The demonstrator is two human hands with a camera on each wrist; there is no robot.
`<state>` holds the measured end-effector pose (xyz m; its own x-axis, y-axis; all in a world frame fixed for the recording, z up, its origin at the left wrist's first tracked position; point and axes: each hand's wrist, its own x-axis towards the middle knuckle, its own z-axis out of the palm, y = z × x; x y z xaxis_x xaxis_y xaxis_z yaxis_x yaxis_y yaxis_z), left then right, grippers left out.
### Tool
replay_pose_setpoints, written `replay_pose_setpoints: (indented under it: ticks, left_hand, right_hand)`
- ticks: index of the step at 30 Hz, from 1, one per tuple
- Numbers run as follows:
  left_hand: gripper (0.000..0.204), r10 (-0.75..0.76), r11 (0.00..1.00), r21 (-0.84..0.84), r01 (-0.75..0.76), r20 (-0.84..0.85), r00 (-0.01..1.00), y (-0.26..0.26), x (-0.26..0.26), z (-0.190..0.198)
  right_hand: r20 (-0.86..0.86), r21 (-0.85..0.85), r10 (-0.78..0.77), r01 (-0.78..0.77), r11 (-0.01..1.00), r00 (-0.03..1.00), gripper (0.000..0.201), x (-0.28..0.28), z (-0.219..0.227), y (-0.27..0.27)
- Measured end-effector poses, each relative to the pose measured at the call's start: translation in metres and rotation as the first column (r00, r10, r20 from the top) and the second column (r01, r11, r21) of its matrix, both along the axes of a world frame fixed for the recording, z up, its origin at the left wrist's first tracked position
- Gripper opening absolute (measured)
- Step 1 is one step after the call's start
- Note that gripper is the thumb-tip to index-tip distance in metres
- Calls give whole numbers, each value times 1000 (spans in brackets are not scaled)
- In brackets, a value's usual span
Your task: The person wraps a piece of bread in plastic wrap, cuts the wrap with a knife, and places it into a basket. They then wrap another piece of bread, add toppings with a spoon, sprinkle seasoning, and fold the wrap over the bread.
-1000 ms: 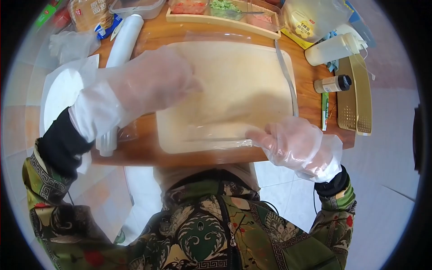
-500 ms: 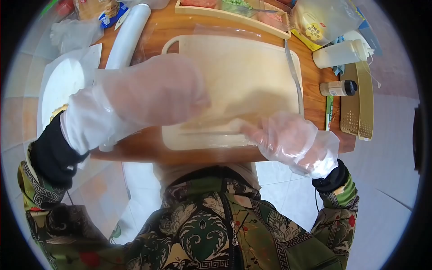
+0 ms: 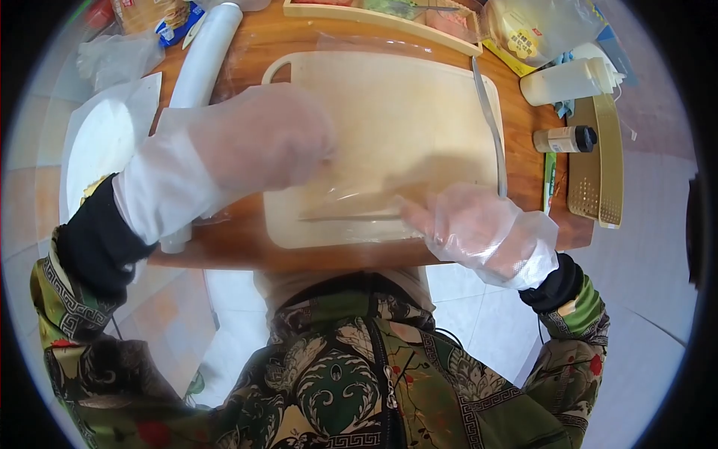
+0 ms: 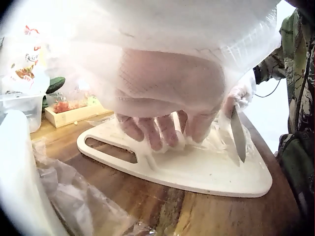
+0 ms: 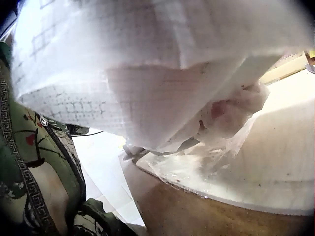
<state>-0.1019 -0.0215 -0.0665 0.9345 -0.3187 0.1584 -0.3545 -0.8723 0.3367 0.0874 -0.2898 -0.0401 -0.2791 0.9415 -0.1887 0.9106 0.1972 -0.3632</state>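
Note:
My right hand (image 3: pixel 490 236), in a clear plastic glove, grips a knife (image 4: pixel 238 135) over the near edge of a cream cutting board (image 3: pixel 389 120). The blade points left in the head view. Clear plastic film (image 3: pixel 344 193) lies on the board and rises in wrinkles beside the blade. My gloved left hand (image 3: pixel 258 138) is above the board's left part, fingers bent downward (image 4: pixel 155 135). In the right wrist view, film runs down from the left fingertips (image 5: pixel 229 115), which pinch it. The glove blurs the exact hold.
A white film roll (image 3: pixel 198 71) and a round white plate (image 3: pixel 105 146) stand left. Along the board's right edge lies a long metal blade (image 3: pixel 488 112). Beyond are a wooden tray (image 3: pixel 441 46), squeeze bottle (image 3: pixel 565 81), spice jar (image 3: pixel 561 139) and yellow basket (image 3: pixel 609 172).
The left hand moved slightly right, then a little back left. The right hand stayed near the board's front edge with the knife. The head view shifted slightly.

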Motion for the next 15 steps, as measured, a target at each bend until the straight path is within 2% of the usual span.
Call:
replay_pose_setpoints:
  ticks: [2,3,4,5,8,9,10,11,12,14,15]
  left_hand:
    - [16,78,994,-72,-86,-99,992,-5,2,7]
    - [16,75,994,-72,-82,-104,992,-8,4,8]
    - [20,125,991,-25,-133,-207,970,-10,7,9]
    - [24,180,983,28,-180,-306,935,-12,10,9]
    - [29,240,969,127,-212,-277,930,-17,13,8]
    - [29,234,970,127,-205,-282,930,-18,14,7]
    - [30,255,965,134,-224,-304,918,-19,15,6]
    - [30,276,960,141,-242,-326,904,-19,16,5]
    - [30,271,961,142,-236,-330,904,-19,17,5]
    - [29,265,963,135,-233,-338,903,-20,18,6]
    - [29,264,964,136,-230,-343,902,-20,19,8]
  right_hand:
    - [-211,-94,-85,67,993,974,41,2,-2,-2]
    - [-311,-145,-134,93,985,941,40,2,-3,-3]
    - [-404,-198,-186,114,974,895,39,3,-4,-4]
    - [-491,-251,-239,127,960,838,39,5,-5,-6]
    - [-691,-410,-401,131,903,601,36,7,-9,-9]
    - [-694,-412,-406,135,901,595,36,8,-9,-9]
    - [-491,-242,-174,59,969,854,37,8,-7,-7]
    - [-189,-102,57,-78,992,980,39,8,-5,-7]
    - [-194,-102,52,-73,992,980,39,8,-3,-6]
    - [-38,38,143,-141,989,989,37,5,-1,-5]
    - [-43,38,141,-139,990,989,37,3,2,-3]
